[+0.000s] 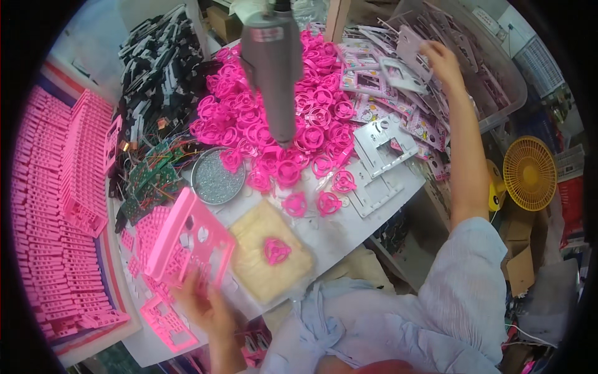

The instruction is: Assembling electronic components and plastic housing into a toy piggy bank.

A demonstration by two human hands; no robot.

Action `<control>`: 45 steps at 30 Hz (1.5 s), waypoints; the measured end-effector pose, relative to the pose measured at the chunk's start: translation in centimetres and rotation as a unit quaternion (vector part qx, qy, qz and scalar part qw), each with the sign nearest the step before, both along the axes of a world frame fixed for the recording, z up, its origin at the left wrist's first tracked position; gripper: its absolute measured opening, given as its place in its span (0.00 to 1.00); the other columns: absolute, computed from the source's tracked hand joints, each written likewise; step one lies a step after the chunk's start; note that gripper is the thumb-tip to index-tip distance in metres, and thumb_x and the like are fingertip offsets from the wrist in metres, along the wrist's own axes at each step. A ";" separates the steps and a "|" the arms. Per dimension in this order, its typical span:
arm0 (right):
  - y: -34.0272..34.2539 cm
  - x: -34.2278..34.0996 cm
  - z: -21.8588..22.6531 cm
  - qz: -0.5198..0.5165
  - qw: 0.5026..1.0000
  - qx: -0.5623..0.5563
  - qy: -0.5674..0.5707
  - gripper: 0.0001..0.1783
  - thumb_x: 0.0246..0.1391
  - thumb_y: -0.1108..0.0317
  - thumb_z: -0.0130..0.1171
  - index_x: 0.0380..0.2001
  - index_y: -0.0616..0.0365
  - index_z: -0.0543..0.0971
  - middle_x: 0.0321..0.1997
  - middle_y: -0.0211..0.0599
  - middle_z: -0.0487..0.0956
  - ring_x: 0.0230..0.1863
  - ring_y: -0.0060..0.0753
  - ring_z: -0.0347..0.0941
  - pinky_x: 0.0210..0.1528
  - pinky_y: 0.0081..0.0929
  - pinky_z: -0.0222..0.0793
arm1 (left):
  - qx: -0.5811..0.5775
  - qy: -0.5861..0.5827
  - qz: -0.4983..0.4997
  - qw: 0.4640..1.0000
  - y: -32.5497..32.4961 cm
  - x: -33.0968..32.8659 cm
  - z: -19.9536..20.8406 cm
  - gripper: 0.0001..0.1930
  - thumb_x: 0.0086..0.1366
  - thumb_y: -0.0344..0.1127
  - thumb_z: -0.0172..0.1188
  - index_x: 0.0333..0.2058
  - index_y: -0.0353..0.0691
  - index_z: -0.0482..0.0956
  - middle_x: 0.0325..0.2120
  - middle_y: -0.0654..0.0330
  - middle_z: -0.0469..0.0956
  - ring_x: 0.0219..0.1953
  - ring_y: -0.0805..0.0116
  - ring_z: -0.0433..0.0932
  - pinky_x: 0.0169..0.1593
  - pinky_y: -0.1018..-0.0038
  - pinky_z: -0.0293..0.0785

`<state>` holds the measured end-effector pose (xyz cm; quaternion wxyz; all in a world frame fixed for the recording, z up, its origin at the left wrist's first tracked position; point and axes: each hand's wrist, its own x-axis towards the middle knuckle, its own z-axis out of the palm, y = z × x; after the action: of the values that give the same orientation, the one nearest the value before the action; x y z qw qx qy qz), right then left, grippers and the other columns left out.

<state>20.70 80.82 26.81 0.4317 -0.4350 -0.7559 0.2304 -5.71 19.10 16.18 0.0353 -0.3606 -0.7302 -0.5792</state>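
the left hand [208,305] holds a flat pink plastic panel [190,240] by its lower edge, with the fingers closed on it. the panel has round holes and tilts up over the near left part of the table [349,227]. more pink grid pieces [168,321] lie just under that hand.

the right hand [439,59] reaches far out to the back right. its fingers close on a small white plastic frame [402,75] above a clear bin [498,75] full of pale flat parts.

between the two hands, a tan pad [271,258] lies on the table with one pink round wheel piece [276,250] sitting on top. a big heap of pink wheel pieces [280,118] lies behind it. a grey power tool [273,62] hangs down over the heap. a round metal dish [217,177] of tiny screws sits beside green circuit boards [152,177]. white flat plates [380,146] lie to the right of the heap. stacks of pink trays [59,206] fill the far left.
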 end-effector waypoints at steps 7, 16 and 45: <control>-23.8 -2.4 0.1 -0.020 0.867 0.041 0.496 0.23 0.62 0.74 0.52 0.61 0.58 0.70 0.60 0.43 0.72 0.56 0.43 0.74 0.46 0.39 0.83 | -0.029 0.237 -0.060 0.969 1.5 2.3 -0.8 0.47 0.53 0.44 0.77 0.66 0.29 0.63 0.63 0.45 0.58 0.61 0.50 0.68 0.62 0.61 0.70; -43.2 -10.1 -2.0 0.636 0.737 -0.217 0.074 0.50 0.39 0.62 0.81 0.64 0.66 0.68 0.63 0.48 0.72 0.59 0.41 0.73 0.58 0.36 0.75 | -0.005 0.067 -0.117 0.991 4.1 3.6 -1.6 0.27 0.57 0.42 0.74 0.51 0.35 0.76 0.44 0.53 0.78 0.45 0.59 0.79 0.50 0.66 0.75; -42.8 -17.4 -7.6 0.544 0.654 -0.485 0.204 0.36 0.63 0.65 0.65 0.68 0.63 0.61 0.60 0.36 0.72 0.59 0.25 0.70 0.61 0.28 0.68 | -0.013 -0.165 0.046 0.985 0.9 0.7 -1.1 0.67 0.43 0.31 0.77 0.74 0.29 0.36 0.56 0.48 0.69 0.57 0.59 0.74 0.52 0.66 0.78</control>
<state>3.26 37.98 19.19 0.1007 -0.0356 -0.5311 0.8406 -5.03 19.96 15.07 -0.0637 -0.2267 -0.7492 -0.6190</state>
